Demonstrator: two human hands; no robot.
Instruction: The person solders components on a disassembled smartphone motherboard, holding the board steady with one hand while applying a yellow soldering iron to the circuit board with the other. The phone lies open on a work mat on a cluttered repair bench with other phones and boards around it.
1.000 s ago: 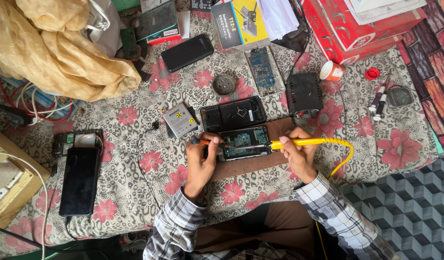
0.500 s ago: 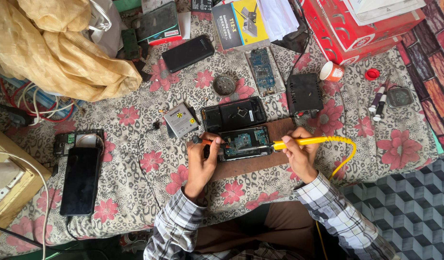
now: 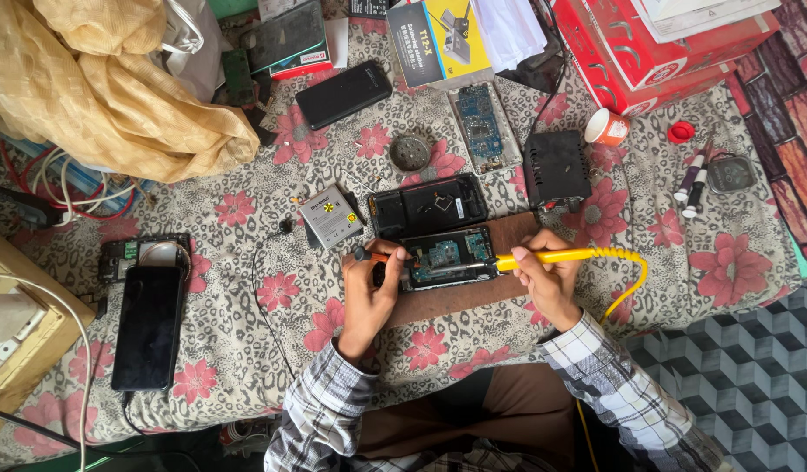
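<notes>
On the floral cloth (image 3: pixel 246 262) we keep the opened phone (image 3: pixel 445 258) flat on its brown board (image 3: pixel 473 293), left hand (image 3: pixel 368 293) fingers pinched on an orange-tipped tool (image 3: pixel 373 256), right hand (image 3: pixel 548 280) clamped around the yellow soldering iron (image 3: pixel 543 258), tip steady.

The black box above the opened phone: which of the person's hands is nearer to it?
Right. The right hand, holding the yellow soldering iron, lies just below the black box. The left hand is farther off, at the left end of the opened phone.
</notes>
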